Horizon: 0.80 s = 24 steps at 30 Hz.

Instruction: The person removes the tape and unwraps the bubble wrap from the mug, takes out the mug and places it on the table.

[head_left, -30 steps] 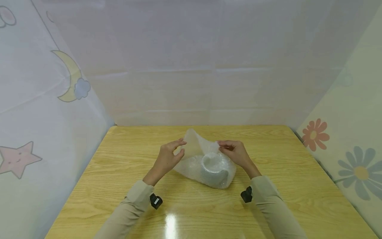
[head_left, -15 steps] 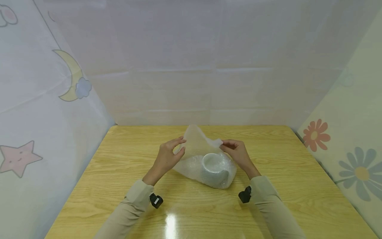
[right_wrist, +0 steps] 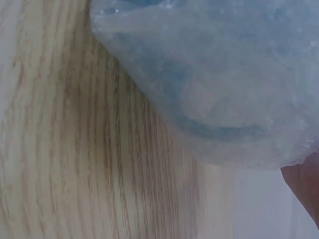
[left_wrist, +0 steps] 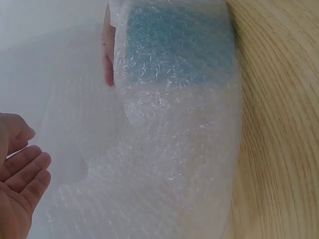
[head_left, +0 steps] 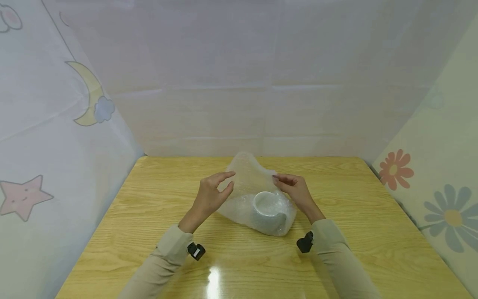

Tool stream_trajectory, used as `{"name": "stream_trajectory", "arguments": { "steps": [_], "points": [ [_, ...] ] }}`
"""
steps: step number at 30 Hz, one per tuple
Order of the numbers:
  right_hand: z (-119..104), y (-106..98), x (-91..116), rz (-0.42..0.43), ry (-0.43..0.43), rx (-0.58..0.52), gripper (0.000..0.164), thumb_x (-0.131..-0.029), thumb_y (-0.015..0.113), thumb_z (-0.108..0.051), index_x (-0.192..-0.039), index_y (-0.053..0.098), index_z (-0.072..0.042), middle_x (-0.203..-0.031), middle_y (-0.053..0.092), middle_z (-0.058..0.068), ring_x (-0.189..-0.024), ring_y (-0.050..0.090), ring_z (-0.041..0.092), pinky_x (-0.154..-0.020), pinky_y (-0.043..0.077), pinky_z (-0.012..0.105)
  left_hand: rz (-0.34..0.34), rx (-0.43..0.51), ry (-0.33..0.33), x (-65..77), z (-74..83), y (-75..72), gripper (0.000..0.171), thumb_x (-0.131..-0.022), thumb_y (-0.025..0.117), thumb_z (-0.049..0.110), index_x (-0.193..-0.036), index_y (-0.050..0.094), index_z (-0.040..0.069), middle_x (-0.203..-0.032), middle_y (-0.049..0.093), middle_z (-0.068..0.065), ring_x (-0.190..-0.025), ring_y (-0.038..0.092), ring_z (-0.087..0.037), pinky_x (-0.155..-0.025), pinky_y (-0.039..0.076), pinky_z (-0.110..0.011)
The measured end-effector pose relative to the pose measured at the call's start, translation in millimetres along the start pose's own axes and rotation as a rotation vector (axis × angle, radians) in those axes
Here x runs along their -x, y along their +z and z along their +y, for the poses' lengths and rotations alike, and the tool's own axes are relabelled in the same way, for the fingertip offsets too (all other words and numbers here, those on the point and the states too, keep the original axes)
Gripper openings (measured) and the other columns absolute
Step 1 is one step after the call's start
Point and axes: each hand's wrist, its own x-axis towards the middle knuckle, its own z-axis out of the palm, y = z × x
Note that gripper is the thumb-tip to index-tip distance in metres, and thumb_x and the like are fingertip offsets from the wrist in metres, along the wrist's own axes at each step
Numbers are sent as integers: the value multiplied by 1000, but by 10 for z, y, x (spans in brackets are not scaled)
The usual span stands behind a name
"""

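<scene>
A mug with a pale rim lies inside a sheet of bubble wrap on the table. Through the plastic its side looks teal in the left wrist view, and a curved handle shows in the right wrist view. The wrap's far flap rises behind the mug. At the flap's right edge, my right hand pinches the wrap between thumb and fingers. My left hand is at the wrap's left side, thumb and fingers apart; whether its fingertips touch the plastic I cannot tell.
The wooden table spreads around the bundle on all sides. A pale sheet wall stands along its back edge, with printed sheets at left and right. Black wrist cameras sit on both cuffs.
The flap of bubble wrap has risen and spread wider behind the mug, uncovering more of its rim. My right hand has shifted only slightly; my left hand stays nearly in place.
</scene>
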Motion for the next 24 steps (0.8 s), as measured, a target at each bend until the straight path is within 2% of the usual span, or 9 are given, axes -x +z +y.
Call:
{"name": "stream_trajectory", "arguments": {
  "steps": [7, 11, 15, 19, 24],
  "points": [
    [-22, 6, 0, -11, 12, 7, 36, -93, 67, -10, -124, 62, 7, -125, 63, 14, -103, 63, 12, -84, 53, 25, 19, 76, -2, 30, 61, 9, 24, -84, 70, -7, -107, 71, -4, -101, 71, -17, -86, 70, -26, -72, 58, -35],
    [-7, -7, -10, -17, 16, -7, 36, -93, 67, -9, -124, 61, 7, -131, 57, 18, -109, 61, 15, -89, 51, 26, 18, 159, -30, 53, 76, 31, 23, -84, 68, -10, -106, 71, -5, -98, 71, -19, -81, 71, -24, -68, 58, -31],
    [32, -19, -42, -19, 21, -18, 38, -92, 68, -9, -125, 60, 8, -133, 56, 20, -111, 60, 18, -91, 50, 26, 13, 198, -67, 91, 90, 64, 21, -85, 67, -9, -105, 71, -5, -100, 71, -17, -81, 71, -23, -68, 58, -30],
    [87, -34, -80, -25, 36, -18, 40, -92, 68, -11, -127, 59, 7, -135, 55, 18, -112, 58, 18, -91, 50, 25, 7, 235, -147, 138, 122, 109, 20, -85, 67, -8, -105, 71, -4, -99, 71, -15, -83, 71, -23, -70, 58, -32],
    [134, -61, -105, -51, 56, 6, 43, -94, 67, -16, -131, 58, 3, -139, 52, 14, -117, 55, 19, -91, 49, 24, -33, 335, -312, 212, 196, 190, 24, -86, 70, -4, -110, 71, -3, -105, 70, -14, -92, 69, -26, -77, 57, -38]
  ]
}}
